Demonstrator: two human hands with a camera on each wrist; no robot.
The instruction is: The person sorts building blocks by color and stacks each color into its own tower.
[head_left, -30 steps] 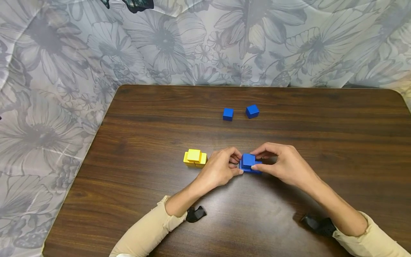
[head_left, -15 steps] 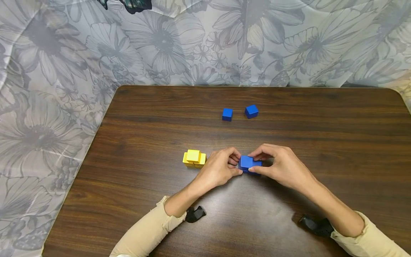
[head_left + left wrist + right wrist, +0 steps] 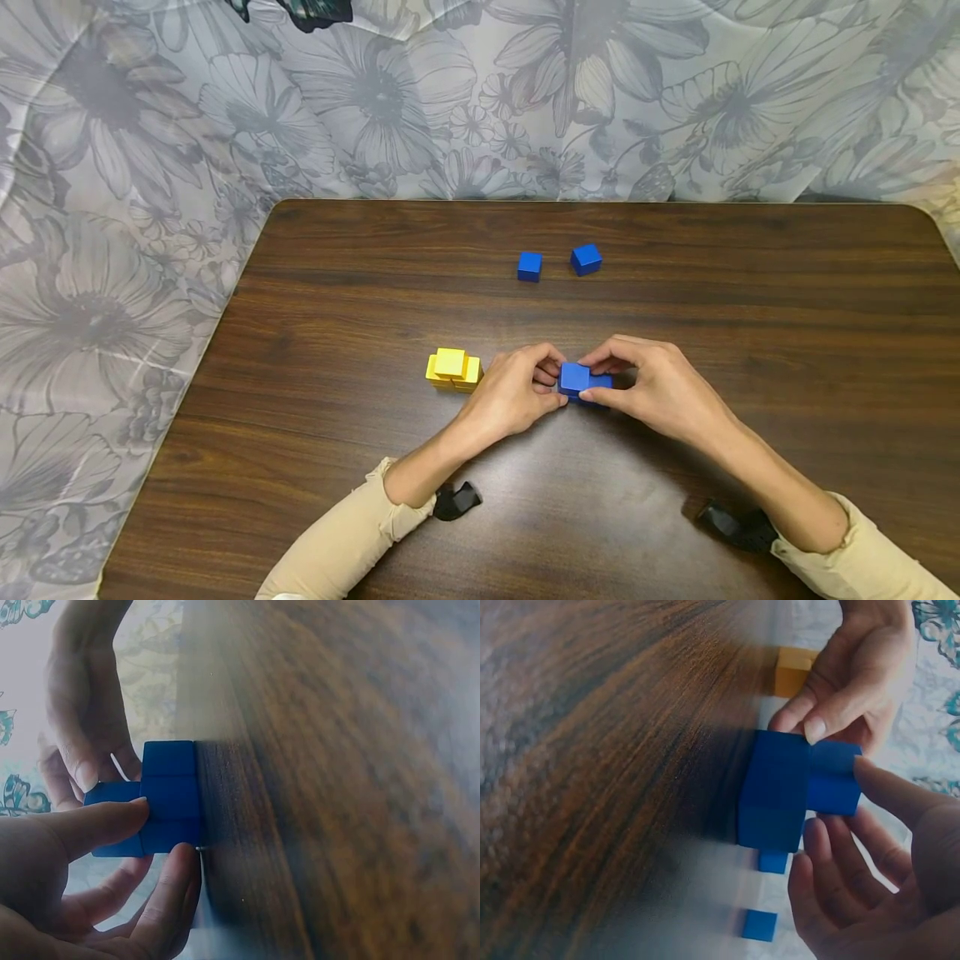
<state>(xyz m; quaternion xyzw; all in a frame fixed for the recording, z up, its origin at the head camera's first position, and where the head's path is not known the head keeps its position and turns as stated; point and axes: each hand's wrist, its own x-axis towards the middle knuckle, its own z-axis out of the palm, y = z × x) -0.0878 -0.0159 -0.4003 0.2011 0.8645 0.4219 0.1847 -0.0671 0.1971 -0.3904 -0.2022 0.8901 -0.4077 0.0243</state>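
Observation:
In the head view, a row of blue blocks [image 3: 601,382] lies on the brown table, with one blue block [image 3: 574,378] on top at its left end. My right hand [image 3: 652,379] pinches the top block between thumb and fingers. At the row's left end, my left hand [image 3: 513,387] grips with its fingers and thumb. The left wrist view shows the left thumb [image 3: 112,821] against the side of the top block. Seen from the right wrist, the right thumb [image 3: 889,787] presses the top block's edge.
Just left of the left hand stands a stack of yellow blocks [image 3: 453,371]. Farther back lie two loose blue blocks, one on the left [image 3: 529,267] and one on the right [image 3: 586,259]. A floral cloth [image 3: 465,100] hangs behind the wood-grain table [image 3: 337,292].
The right hand has shifted the top blue block leftward to the row's left end. Since half a second ago, little has moved. The left hand has stayed in place.

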